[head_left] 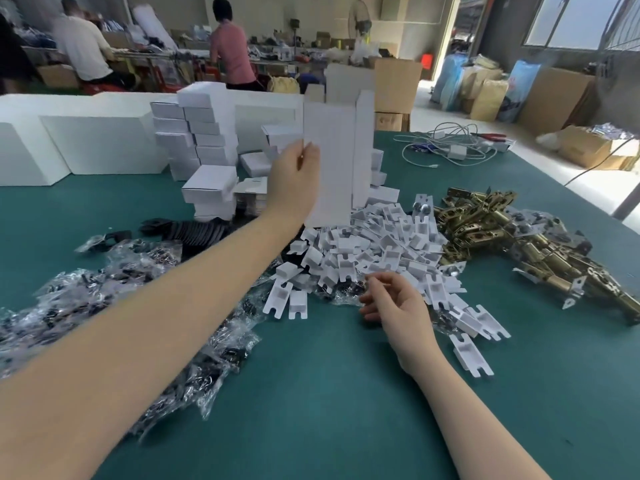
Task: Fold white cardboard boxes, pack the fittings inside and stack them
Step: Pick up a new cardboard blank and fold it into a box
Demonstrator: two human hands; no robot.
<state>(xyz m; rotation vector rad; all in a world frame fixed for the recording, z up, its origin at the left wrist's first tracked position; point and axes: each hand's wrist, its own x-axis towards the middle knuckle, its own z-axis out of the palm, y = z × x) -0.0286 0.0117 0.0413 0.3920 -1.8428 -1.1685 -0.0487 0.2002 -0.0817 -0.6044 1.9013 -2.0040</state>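
My left hand [294, 178] pinches the left edge of a flat white cardboard box blank [330, 161] and holds it upright above the table. Behind it stands another tall white blank [363, 143]. My right hand [391, 303] hovers with loosely curled fingers over the near edge of a heap of small white cardboard inserts [381, 251]; I cannot tell whether it holds anything. Brass-coloured metal fittings [512, 237] lie piled to the right. Folded white boxes [204, 133] are stacked at the back left, and another short stack [211, 192] stands closer.
Clear plastic bags of small dark parts [121, 306] spread across the green table [329, 410] at the left. Black pieces [194, 230] lie behind them. White cables [450, 147] sit at the far right. Large white cartons [86, 147] line the back; people work at benches beyond.
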